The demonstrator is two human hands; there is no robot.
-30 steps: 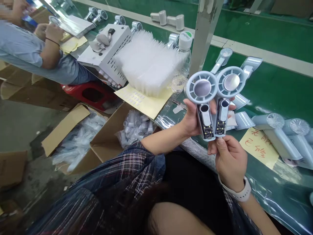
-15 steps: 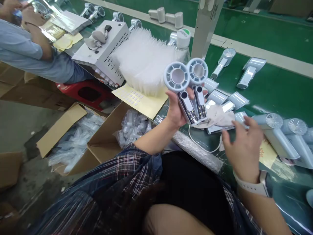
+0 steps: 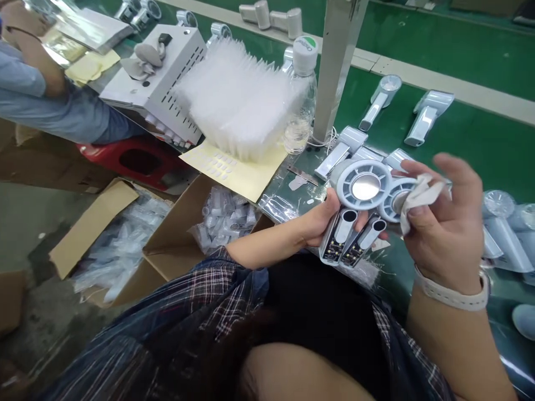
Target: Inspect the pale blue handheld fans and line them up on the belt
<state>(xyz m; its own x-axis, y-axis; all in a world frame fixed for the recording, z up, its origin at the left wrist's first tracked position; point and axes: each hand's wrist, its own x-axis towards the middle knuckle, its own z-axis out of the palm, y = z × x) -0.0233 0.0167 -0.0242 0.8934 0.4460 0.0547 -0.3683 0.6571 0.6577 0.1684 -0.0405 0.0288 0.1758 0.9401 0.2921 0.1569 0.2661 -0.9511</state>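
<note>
A green work surface (image 3: 460, 139) fills the upper right of the frame, crossed by a pale stripe and strewn with grey fan bodies (image 3: 426, 117); a white post (image 3: 332, 67) stands near its middle with a water bottle (image 3: 301, 94) just left of it. Left of the bottle lie a heap of clear plastic bags (image 3: 238, 106), a yellow backing sheet (image 3: 236, 170) and a white perforated metal box (image 3: 161, 83). Open cardboard cartons (image 3: 175, 245) of bagged parts sit on the grey floor at lower left, beside a red stool (image 3: 134, 159), and another person's sleeve (image 3: 50, 111) shows at upper left. At centre right the left hand (image 3: 320, 220) wraps its fingers around the handles of two handheld fans (image 3: 355, 211), held side by side over the table's near edge, round heads tilted to the upper right. The right hand (image 3: 447, 228) pinches a white cloth (image 3: 420, 197) between thumb and forefinger against the right-hand fan's head, its other fingers spread upward. Half a second ago the fans stood higher and more upright, and the right hand was down over the table reaching toward the cloth lying there; the view has also shifted slightly.
</note>
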